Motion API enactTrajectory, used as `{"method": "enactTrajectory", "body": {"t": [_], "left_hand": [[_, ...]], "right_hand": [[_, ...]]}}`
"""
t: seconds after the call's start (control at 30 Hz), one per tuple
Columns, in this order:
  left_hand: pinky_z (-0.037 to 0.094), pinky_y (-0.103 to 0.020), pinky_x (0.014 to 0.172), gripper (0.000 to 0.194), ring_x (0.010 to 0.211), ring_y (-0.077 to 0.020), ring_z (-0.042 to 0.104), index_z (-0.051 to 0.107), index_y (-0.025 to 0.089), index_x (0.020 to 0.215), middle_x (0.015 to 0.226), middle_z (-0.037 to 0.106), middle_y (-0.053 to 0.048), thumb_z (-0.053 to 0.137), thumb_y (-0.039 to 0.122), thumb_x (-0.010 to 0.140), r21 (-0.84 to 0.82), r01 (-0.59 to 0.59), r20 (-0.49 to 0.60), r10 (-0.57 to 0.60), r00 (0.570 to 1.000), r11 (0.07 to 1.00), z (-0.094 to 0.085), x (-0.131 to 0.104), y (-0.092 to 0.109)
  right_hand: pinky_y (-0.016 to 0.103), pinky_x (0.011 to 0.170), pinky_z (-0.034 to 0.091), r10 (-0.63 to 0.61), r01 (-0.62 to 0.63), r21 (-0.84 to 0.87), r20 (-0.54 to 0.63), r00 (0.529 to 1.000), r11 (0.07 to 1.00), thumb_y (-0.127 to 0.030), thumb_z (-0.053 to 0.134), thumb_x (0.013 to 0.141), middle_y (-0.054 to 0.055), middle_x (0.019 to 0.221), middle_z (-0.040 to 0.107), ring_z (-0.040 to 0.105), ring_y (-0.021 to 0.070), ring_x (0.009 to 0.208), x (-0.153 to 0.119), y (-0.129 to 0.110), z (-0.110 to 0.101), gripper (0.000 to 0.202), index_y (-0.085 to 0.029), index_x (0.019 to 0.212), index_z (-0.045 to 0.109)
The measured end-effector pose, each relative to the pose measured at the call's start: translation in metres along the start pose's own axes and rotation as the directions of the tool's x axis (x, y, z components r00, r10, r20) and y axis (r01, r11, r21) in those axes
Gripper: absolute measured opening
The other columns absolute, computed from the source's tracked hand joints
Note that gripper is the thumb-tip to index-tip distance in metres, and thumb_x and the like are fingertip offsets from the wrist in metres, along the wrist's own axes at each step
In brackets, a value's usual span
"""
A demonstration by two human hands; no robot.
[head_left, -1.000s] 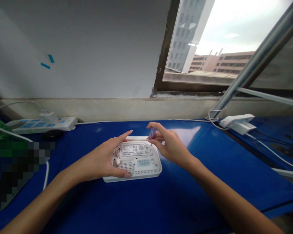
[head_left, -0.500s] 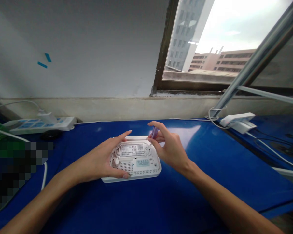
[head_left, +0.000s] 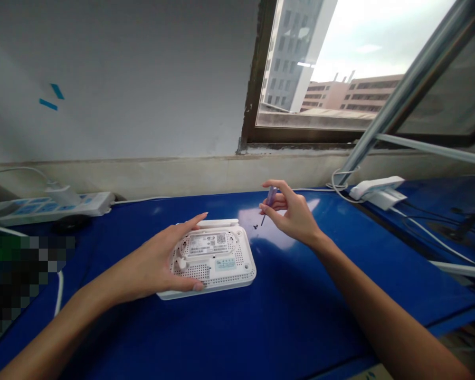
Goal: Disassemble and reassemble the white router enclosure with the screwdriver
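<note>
A white router [head_left: 227, 266] lies with its vented, labelled underside up on the blue table. My left hand [head_left: 174, 258] grips its left end, thumb along the near edge and fingers over the far edge. My right hand [head_left: 291, 214] holds a small screwdriver [head_left: 272, 196] by its translucent purple handle, beyond the router's far right corner. The thin dark shaft points down at the table. Beside its tip are small dark screws [head_left: 255, 226], too small to count surely.
A white power strip [head_left: 98, 205] with a plug in it stands at the back left, a black object [head_left: 70, 222] before it. White adapters [head_left: 380, 191] and cables lie at the back right by a slanted metal pole [head_left: 364, 150]. A wall and window bound the table [head_left: 206, 338].
My right hand has lifted the screwdriver off the router's far right corner and moved it right, over the table. Small dark screws now show there. My left hand keeps its grip.
</note>
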State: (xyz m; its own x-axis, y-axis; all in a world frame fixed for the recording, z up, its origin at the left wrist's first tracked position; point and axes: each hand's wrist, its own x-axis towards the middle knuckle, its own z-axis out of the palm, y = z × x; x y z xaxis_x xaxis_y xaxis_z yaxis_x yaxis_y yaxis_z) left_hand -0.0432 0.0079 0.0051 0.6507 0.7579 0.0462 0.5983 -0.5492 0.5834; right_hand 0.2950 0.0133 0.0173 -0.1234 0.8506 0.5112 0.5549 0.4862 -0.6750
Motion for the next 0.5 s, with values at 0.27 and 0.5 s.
{"method": "enactTrajectory", "body": {"t": [0.27, 0.5], "left_hand": [[0.036, -0.055, 0.117, 0.109, 0.142, -0.0353, 0.045, 0.017, 0.043, 0.159, 0.16, 0.041, -0.005, 0.081, 0.06, 0.073, 0.041, -0.001, -0.008, 0.001, 1.0, 0.999, 0.0002, -0.0011, 0.0017], [0.034, -0.056, 0.118, 0.109, 0.143, -0.0353, 0.043, 0.016, 0.044, 0.159, 0.161, 0.039, -0.004, 0.081, 0.061, 0.073, 0.034, 0.004, 0.0, -0.004, 1.0, 0.999, -0.0008, -0.0013, 0.0032]], "right_hand": [[0.029, 0.071, 0.06, -0.014, 0.015, -0.028, 0.031, 0.999, 1.0, -0.027, 0.065, 0.088, 0.001, 0.08, 0.071, 0.074, 0.018, 0.072, -0.0002, 0.0097, 0.0061, 0.041, -0.021, 0.126, 0.051], [0.032, 0.074, 0.062, 0.012, -0.012, -0.046, 0.008, 1.0, 0.999, -0.027, 0.066, 0.087, 0.002, 0.08, 0.073, 0.074, 0.0188, 0.072, 0.0005, 0.0085, 0.0039, 0.041, -0.02, 0.126, 0.052]]}}
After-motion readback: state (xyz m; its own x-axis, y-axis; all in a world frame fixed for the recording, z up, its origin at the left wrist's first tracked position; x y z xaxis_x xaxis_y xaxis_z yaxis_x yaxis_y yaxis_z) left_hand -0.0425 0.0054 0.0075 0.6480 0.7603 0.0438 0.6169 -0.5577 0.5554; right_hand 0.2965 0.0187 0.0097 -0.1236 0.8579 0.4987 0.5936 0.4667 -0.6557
